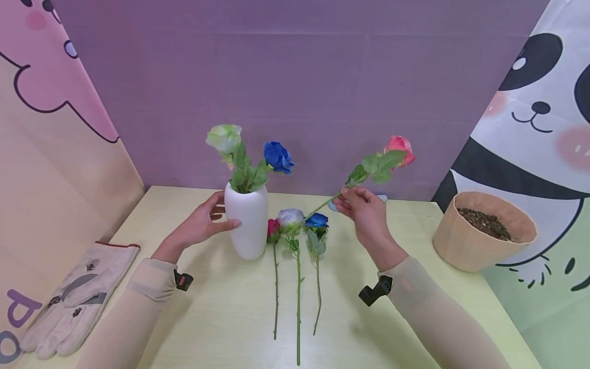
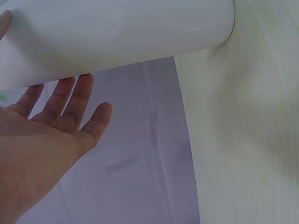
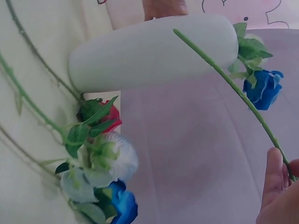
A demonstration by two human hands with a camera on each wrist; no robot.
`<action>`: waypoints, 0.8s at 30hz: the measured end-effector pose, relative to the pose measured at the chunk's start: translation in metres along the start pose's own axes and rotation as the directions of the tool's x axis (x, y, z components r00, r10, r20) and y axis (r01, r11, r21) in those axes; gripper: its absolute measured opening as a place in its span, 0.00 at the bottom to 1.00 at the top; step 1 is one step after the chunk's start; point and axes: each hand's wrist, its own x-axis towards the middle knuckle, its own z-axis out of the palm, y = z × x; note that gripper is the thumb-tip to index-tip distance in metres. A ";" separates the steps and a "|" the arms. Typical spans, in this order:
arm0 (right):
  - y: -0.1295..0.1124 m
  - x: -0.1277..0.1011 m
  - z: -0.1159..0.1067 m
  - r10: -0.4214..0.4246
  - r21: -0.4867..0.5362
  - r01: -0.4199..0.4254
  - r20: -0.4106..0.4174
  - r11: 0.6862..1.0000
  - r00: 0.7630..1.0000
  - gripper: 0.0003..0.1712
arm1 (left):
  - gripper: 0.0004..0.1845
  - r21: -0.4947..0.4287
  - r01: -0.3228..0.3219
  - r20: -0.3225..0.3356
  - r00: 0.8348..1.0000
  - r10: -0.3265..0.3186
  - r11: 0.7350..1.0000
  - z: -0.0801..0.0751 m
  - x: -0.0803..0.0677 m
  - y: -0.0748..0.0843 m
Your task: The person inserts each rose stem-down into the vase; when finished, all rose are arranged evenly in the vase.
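A white vase [image 1: 249, 220] stands upright on the table, with a pale green-white rose [image 1: 224, 138] and a blue rose [image 1: 278, 157] in it. My left hand [image 1: 200, 220] holds the vase's left side, thumb across the front and fingertips against the wall. Right of the vase, my right hand [image 1: 369, 215] pinches the stem of a pink rose [image 1: 400, 149]; its bloom points up and right. In the right wrist view the bare stem [image 3: 233, 88] slants in front of the vase. A red rose [image 1: 274, 229], a white rose [image 1: 290, 218] and another blue rose [image 1: 317, 221] lie between the hands.
A tan pot [image 1: 475, 241] with dark soil stands at the table's right edge. White-grey gloves [image 1: 78, 297] lie at the left edge. A purple backdrop [image 1: 322, 102] rises behind the table. A small light-blue object [image 1: 333, 206] lies partly hidden behind my right hand.
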 end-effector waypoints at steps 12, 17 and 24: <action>-0.013 0.000 0.022 -0.091 0.099 0.094 -0.031 0.991 0.995 0.09 | 0.44 0.012 0.004 0.000 1.000 -0.004 1.000 0.000 0.000 0.002; -0.018 0.002 0.030 -0.101 0.133 0.107 -0.049 0.985 0.994 0.10 | 0.44 0.017 0.006 -0.001 1.000 -0.006 1.000 0.000 0.000 0.001; -0.023 0.003 0.040 -0.113 0.141 0.120 -0.052 0.983 0.992 0.11 | 0.45 0.014 0.005 -0.003 1.000 -0.005 1.000 0.000 -0.001 0.002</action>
